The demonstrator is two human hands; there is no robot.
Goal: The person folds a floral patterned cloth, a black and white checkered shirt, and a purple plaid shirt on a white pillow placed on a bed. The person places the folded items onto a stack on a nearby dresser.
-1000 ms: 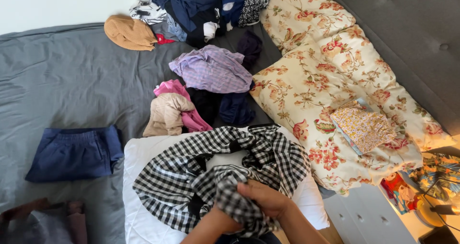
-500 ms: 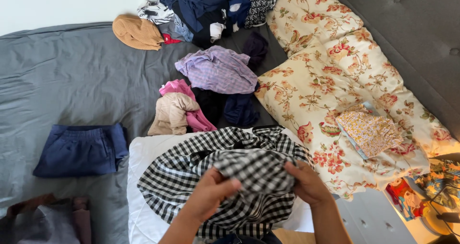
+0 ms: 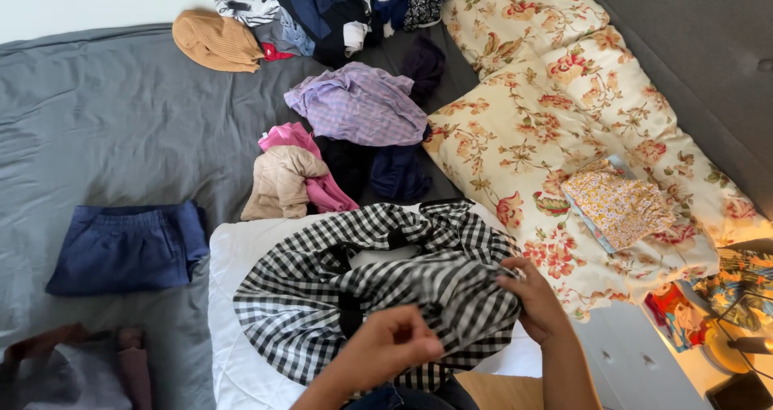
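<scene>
From the head camera, the person's left hand is closed in a loose fist, pinching the near edge of a black-and-white checked garment. The right hand is closed on the same garment at its right side, fingers curled into the cloth. The garment lies crumpled and half spread on a white pillow at the near edge of the bed.

Judging by how things lie, the folding looks well short of done. A folded blue pair of shorts rests to the left and a folded yellow patterned top sits on the floral quilt, while a beige garment, a pink one, a lilac shirt and a dark heap of clothes farther back remain loose.
</scene>
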